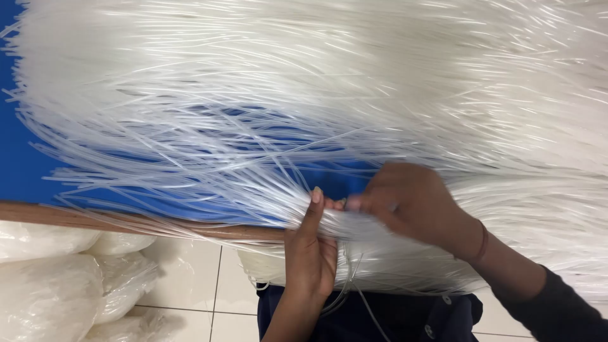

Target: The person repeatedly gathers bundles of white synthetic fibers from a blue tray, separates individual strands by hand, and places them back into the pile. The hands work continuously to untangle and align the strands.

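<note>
Together, left hand (310, 253) and right hand (411, 202) grip clear strands (354, 225).

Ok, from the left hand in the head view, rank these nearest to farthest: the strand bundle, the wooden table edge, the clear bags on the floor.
1. Strand bundle: gripped in the left hand.
2. Wooden table edge: just left of it.
3. Clear bags: far left, on the floor.

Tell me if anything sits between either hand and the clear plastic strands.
Nothing visible does. The left hand already grips a gathered bunch of the clear strands at the table's wooden edge, and the right hand pinches the same bunch.
</note>
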